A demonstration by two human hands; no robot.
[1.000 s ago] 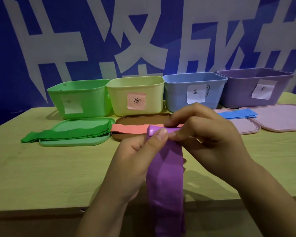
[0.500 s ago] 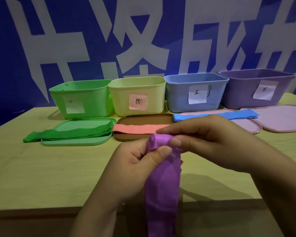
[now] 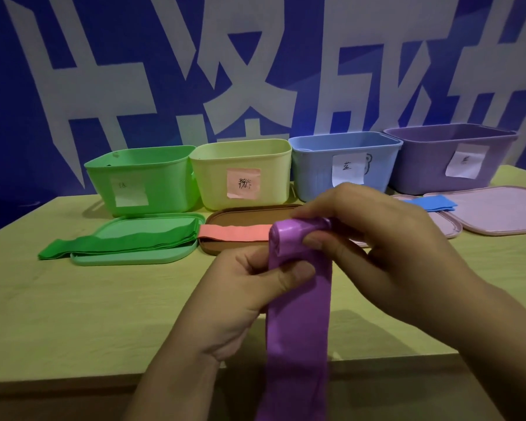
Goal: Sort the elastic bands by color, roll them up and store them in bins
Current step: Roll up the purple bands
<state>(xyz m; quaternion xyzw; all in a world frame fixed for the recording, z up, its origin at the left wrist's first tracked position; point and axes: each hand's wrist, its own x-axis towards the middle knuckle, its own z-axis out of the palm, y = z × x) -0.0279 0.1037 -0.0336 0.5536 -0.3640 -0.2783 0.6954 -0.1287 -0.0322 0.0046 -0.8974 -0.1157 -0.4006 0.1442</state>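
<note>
A purple elastic band (image 3: pixel 298 323) hangs over the table's front edge, its top end wound into a small roll (image 3: pixel 295 235). My right hand (image 3: pixel 386 253) grips that roll from above and the right. My left hand (image 3: pixel 243 287) pinches the band just below the roll, thumb across its front. Green bands (image 3: pixel 119 241) lie on the green lid (image 3: pixel 128 258). A pink band (image 3: pixel 234 232) lies over the brown lid (image 3: pixel 243 215). Blue bands (image 3: pixel 431 204) rest on a pale pink lid (image 3: pixel 450 229). Behind stand the green bin (image 3: pixel 140 180), yellow bin (image 3: pixel 240 174), blue bin (image 3: pixel 343 165) and purple bin (image 3: pixel 450 156).
A second pale pink lid (image 3: pixel 498 211) lies at the right in front of the purple bin. The wooden table (image 3: pixel 73 314) ends at a front edge just below my hands. A blue wall banner with large white characters stands close behind the bins.
The roll at the band's top has grown thicker as my hands wound it. My right hand now covers more of the blue bands behind it.
</note>
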